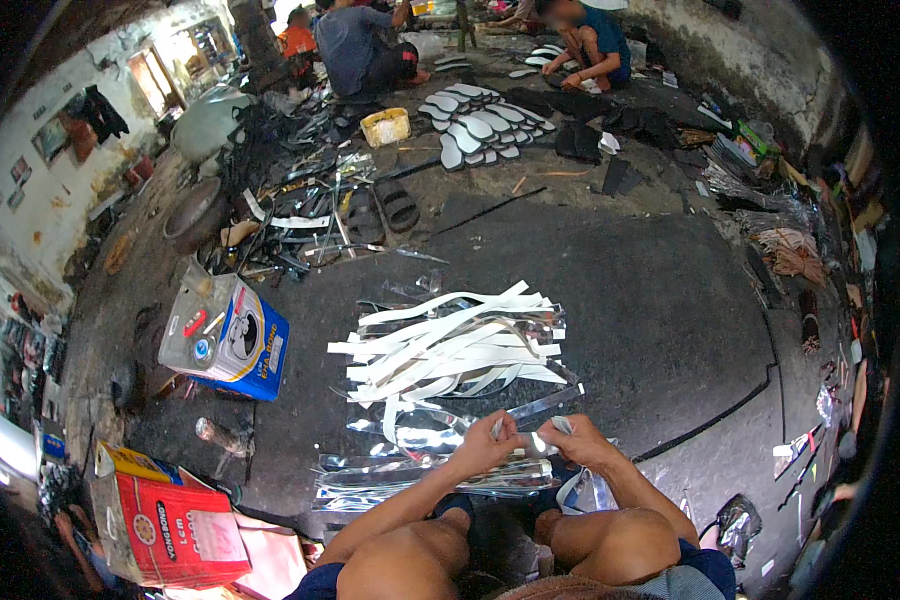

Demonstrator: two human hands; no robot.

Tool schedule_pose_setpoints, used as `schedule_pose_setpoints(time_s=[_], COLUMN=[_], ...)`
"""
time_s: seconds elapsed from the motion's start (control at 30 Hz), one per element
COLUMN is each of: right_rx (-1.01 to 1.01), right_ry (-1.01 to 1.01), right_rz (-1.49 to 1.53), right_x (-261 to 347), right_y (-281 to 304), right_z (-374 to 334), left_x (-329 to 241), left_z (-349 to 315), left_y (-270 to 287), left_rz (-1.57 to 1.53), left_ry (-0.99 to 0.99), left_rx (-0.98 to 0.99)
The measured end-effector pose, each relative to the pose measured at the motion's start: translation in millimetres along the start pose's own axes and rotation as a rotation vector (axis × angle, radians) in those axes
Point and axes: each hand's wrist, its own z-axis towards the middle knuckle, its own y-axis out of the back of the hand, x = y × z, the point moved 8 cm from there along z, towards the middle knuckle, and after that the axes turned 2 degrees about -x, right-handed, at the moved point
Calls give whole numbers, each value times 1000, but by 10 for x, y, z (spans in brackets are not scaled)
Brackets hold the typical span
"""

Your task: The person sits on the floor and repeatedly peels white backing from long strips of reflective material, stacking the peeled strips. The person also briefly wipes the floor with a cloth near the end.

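My left hand (485, 446) and my right hand (580, 444) are close together over my knees, fingers closed. Each pinches a pale strip end: one piece (497, 428) pokes up from the left fingers, another (562, 425) from the right. Whether both ends belong to one strip, I cannot tell. Just beyond lies a heap of white strips (450, 345), loosely crossed on a dark mat (650, 330). Shiny clear strips (545, 403) lie between the heap and my hands. A bundle of glossy strips (380, 485) rests on the mat beside my left forearm.
A blue and white square can (255, 350) stands on the left, with a red box (175, 530) nearer. Beyond the mat are sandals (400, 207), a yellow tub (385, 127) and a pile of white-topped soles (480, 125). Several people (590, 50) sit at the back.
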Motion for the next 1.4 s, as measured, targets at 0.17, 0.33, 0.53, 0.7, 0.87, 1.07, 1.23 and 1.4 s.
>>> schedule_pose_setpoints(time_s=[0.17, 0.33, 0.53, 0.7, 0.87, 1.07, 1.23, 1.4], right_rx=[-56, 5, 86, 114, -197, 32, 225, 277], right_ry=[32, 24, -82, -137, -21, 67, 3, -90], right_rz=[112, 230, 615, 969, 956, 455, 551, 883], right_x=[-88, -11, -117, -295, -448, -113, 92, 78], right_y=[68, -67, -346, -303, 517, -218, -461, -477], right_z=[16, 20, 57, 119, 62, 97, 115, 73], left_x=[87, 155, -128, -71, 131, -136, -170, -233], left_z=[73, 29, -14, -86, -163, -87, -38, -64], left_y=[113, 136, -109, -90, 869, 303, 32, 73], left_rz=[104, -31, 41, -199, -440, -109, -221, -215], left_ry=[30, 6, 105, 166, 229, 70, 59, 14], left_rx=[-49, -159, 94, 139, -200, 25, 144, 129])
